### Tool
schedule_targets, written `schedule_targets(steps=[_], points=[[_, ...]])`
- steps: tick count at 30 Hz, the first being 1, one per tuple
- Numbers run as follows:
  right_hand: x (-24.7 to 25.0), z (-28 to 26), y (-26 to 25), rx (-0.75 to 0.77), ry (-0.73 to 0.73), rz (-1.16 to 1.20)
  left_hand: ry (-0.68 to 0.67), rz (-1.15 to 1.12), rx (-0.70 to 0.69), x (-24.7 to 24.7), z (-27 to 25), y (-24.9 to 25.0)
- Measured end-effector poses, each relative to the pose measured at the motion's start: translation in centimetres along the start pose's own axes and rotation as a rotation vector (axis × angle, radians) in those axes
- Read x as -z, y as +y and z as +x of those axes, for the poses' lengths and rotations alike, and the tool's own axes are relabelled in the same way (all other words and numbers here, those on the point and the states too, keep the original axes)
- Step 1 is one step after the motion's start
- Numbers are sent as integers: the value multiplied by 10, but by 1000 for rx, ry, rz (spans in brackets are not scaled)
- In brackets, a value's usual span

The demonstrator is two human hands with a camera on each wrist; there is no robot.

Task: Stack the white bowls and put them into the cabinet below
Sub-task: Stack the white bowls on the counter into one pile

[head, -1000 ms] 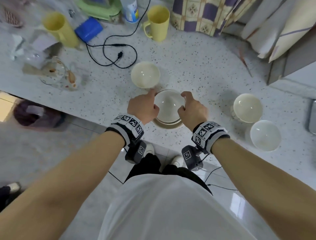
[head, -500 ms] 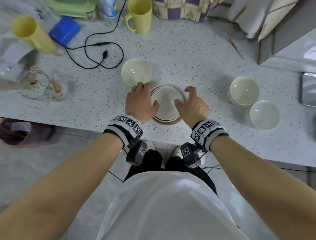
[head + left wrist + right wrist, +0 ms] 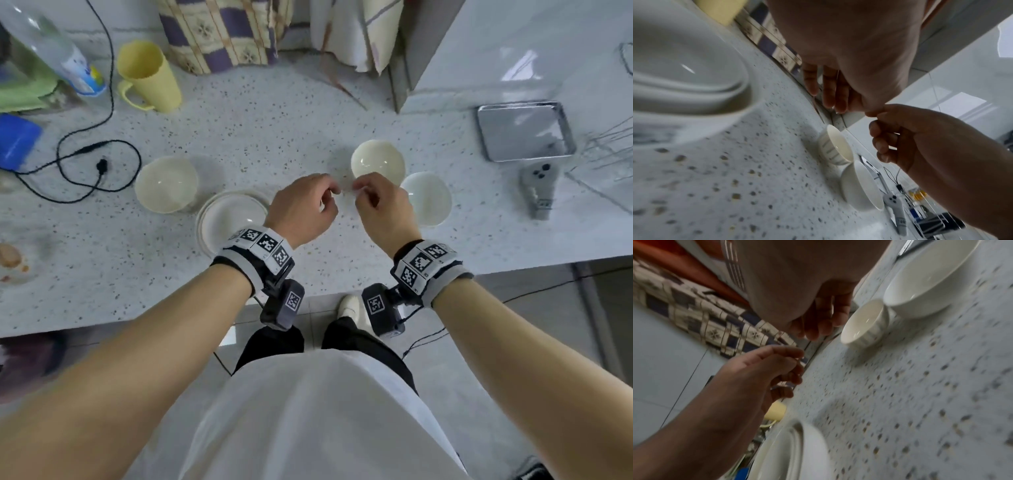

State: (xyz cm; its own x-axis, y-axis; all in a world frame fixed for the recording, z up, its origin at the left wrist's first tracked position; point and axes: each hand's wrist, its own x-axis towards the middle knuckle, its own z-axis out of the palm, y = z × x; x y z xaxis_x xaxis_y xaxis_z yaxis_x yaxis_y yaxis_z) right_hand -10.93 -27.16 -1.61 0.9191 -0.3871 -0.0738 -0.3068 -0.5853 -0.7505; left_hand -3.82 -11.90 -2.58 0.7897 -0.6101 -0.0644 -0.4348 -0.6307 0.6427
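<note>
White bowls (image 3: 166, 183) sit apart on the surface (image 3: 274, 130): nested stack (image 3: 233, 219) left, ribbed bowl (image 3: 376, 161) and plain bowl (image 3: 428, 202) right. Your left hand (image 3: 301, 209) and right hand (image 3: 380, 205) hover between, fingers loosely curled, empty. Take the ribbed bowl by its rim; seat it centred.

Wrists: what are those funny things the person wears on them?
A grey-and-black strap wraps each: left band, right band, both covered in black-and-white square codes. Below hang small black boxes, left camera and right camera, each with one code. A thin black cable trails from the right one. No sleeves or gloves.
</note>
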Motion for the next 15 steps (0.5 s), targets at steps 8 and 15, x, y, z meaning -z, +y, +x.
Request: schedule_targets(steps=[8, 15], points=[[80, 18, 120, -385, 219, -280, -311, 98, 90, -66, 42, 57], [67, 34, 146, -567, -109, -210, -414, 210, 222, -95, 55, 79]])
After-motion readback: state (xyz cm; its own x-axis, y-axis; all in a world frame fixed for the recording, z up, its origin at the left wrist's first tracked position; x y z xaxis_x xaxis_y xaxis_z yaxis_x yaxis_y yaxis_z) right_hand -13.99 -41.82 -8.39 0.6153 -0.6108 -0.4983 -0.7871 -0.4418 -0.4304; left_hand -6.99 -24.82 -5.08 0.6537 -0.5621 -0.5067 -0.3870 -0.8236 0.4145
